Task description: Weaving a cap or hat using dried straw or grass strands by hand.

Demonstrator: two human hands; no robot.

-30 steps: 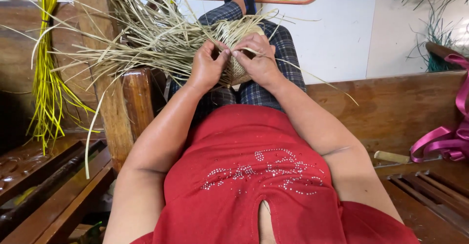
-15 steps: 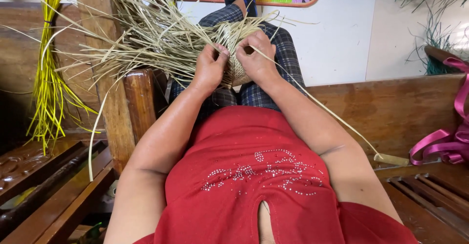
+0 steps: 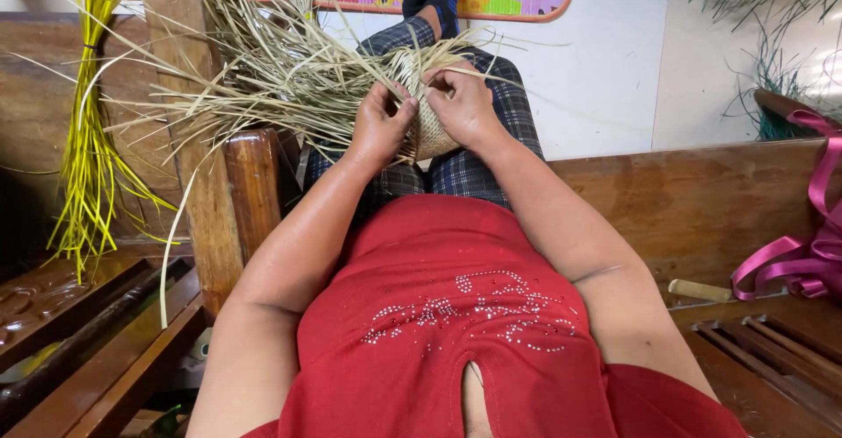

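Both hands working on lap: left hand [image 3: 379, 127] and right hand [image 3: 463, 105] gripping small woven piece [image 3: 427, 127], loose straw strands [image 3: 263, 78] fanning far-left.

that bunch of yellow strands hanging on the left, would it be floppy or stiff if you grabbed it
Probably floppy: the yellow strands hang from a tie near the top, and their lower ends droop and splay outward. Likely light for its size, since each strand is thin. The loose ends would probably slip and fan apart unless gripped near the tie.
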